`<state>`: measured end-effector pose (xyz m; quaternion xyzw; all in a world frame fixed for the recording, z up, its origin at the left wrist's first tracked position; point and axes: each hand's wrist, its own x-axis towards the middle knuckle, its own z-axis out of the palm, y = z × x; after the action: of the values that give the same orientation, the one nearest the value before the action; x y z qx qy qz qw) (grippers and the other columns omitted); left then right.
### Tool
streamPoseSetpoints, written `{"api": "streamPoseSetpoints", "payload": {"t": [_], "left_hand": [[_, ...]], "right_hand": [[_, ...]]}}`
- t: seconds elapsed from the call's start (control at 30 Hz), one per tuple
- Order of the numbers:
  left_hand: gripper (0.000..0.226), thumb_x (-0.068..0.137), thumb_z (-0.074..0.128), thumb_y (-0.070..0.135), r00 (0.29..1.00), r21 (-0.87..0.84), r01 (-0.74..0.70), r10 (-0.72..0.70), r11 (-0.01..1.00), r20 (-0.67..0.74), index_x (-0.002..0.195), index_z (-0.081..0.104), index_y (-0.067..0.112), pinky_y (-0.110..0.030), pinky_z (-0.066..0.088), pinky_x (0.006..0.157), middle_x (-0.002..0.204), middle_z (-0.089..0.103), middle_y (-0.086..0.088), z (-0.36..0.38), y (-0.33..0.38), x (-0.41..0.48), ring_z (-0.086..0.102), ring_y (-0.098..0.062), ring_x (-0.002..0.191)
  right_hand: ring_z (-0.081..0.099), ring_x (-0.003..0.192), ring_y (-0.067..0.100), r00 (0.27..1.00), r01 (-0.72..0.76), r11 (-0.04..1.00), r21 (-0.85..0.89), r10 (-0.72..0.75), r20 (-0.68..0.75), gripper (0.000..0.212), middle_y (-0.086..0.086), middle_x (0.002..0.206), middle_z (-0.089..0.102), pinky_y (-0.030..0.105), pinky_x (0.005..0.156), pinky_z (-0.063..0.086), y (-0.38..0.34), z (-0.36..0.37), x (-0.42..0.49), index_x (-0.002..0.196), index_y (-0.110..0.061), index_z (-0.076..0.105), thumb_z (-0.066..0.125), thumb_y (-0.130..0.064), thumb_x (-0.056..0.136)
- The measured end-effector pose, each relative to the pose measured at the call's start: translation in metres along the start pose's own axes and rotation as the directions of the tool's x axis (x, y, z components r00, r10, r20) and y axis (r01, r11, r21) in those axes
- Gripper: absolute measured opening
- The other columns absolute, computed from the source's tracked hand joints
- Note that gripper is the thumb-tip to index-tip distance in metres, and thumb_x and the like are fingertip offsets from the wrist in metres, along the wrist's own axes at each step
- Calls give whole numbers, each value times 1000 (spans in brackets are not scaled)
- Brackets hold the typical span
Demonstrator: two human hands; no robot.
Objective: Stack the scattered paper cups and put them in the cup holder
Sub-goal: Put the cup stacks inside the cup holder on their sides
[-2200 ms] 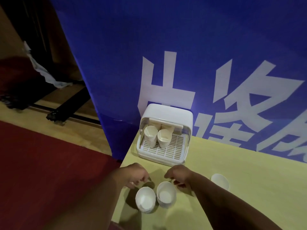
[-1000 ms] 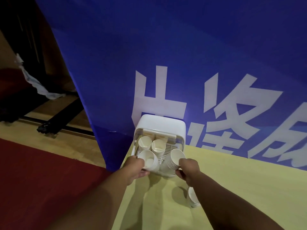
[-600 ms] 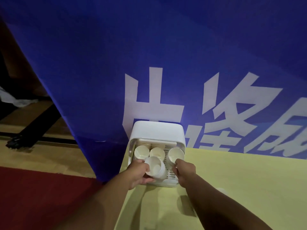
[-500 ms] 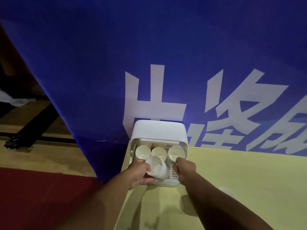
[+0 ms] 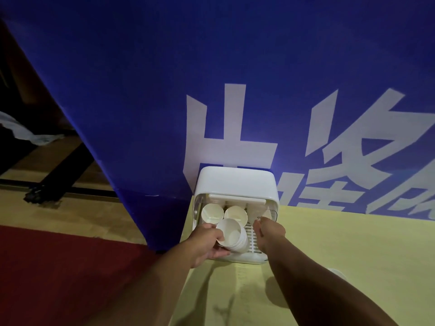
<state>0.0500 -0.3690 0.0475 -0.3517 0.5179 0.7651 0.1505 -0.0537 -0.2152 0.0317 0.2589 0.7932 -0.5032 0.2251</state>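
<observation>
Two cups (image 5: 222,214) stand at the holder's (image 5: 236,184) back. The left hand (image 5: 207,243) grips a tilted stack (image 5: 231,236) at centre frame, unplaced. The right hand's (image 5: 270,232) grip is unclear. One cup (image 5: 337,274) waits lower right.

The left hand (image 5: 207,243) grips a tilted stack of cups (image 5: 231,236) over the white cup holder (image 5: 235,184); the right hand (image 5: 270,234) reaches inside, fingers hidden.

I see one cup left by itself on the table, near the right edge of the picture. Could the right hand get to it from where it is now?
Probably yes. The lone cup stands on bare table beside the right forearm, nothing around it. The right hand is up at the cup holder, so it must draw back first.
</observation>
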Motion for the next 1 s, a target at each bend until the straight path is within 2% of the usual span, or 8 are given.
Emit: {"api": "streamPoseSetpoints", "payload": {"t": [0.07, 0.1, 0.17, 0.2, 0.3, 0.6, 0.73, 1.0], "left_hand": [[36, 88, 52, -9, 1000, 0, -6, 6, 1000, -5, 122, 55, 2, -51, 62, 81, 126, 53, -25, 3, -1, -2, 64, -42, 108], [35, 88, 52, -9, 1000, -3, -9, 9, 1000, -8, 120, 55, 2, -49, 63, 80, 126, 53, -26, 5, -2, -3, 65, -43, 107], [29, 88, 52, -8, 1000, -2, -11, 11, 1000, -20, 114, 56, 5, -46, 63, 78, 125, 54, -27, 11, -1, -7, 67, -44, 105], [25, 89, 52, -8, 1000, -1, -11, 11, 1000, -28, 110, 55, 6, -45, 63, 76, 123, 55, -27, 15, -2, -8, 68, -44, 103], [23, 91, 52, -6, 999, 12, -8, 9, 1000, -47, 112, 52, 3, -40, 64, 70, 119, 57, -29, 28, -3, -11, 72, -43, 93], [35, 89, 56, -1, 975, -32, -12, 4, 999, -224, 123, 50, 0, -42, 64, 76, 110, 62, -23, 89, -17, 16, 69, -36, 98], [17, 93, 59, 1, 960, -46, -25, 12, 999, -279, 110, 57, -3, -40, 62, 86, 97, 65, -19, 106, -20, 33, 69, -28, 88], [10, 92, 59, 0, 966, -144, 1, -38, 990, -254, 84, 65, -1, -36, 49, 75, 74, 62, -13, 104, -33, 69, 58, -22, 71]], "right_hand": [[62, 90, 18, 994, 108, 979, -172, -110, -3, 34, -6, 85, 54, 28, 75, 50, 2, -3, -3, 71, -22, 40, 59, -17, 99], [59, 84, 17, 996, 44, 999, 9, -44, 77, 37, -6, 83, 51, 27, 73, 50, 9, -4, 2, 69, -23, 38, 56, -14, 100], [57, 77, 15, 940, -324, 704, 632, 169, 295, 26, -1, 91, 55, 24, 69, 52, 8, -7, 10, 78, -19, 49, 52, -7, 100], [58, 75, 16, 943, -314, 645, 696, 126, 308, 18, 5, 95, 58, 24, 69, 52, 12, -10, 14, 84, -13, 54, 52, -4, 99], [56, 73, 21, 948, -244, 807, 537, 81, 307, 5, 11, 93, 64, 29, 71, 53, 17, -32, -1, 94, -4, 63, 64, -9, 95], [55, 72, 23, 912, -82, 978, 192, -4, 410, 49, 10, 92, 56, 34, 67, 56, 41, -74, -7, 111, -8, 65, 73, -49, 85], [63, 67, 24, 887, -75, 959, 272, -60, 457, 43, 12, 81, 61, 39, 80, 59, 47, -75, 1, 103, 0, 68, 75, -39, 88], [46, 48, 16, 908, -37, 968, 249, -72, 413, 22, 9, 63, 48, 27, 46, 36, 37, -53, 17, 76, -8, 53, 56, -8, 98]]}}
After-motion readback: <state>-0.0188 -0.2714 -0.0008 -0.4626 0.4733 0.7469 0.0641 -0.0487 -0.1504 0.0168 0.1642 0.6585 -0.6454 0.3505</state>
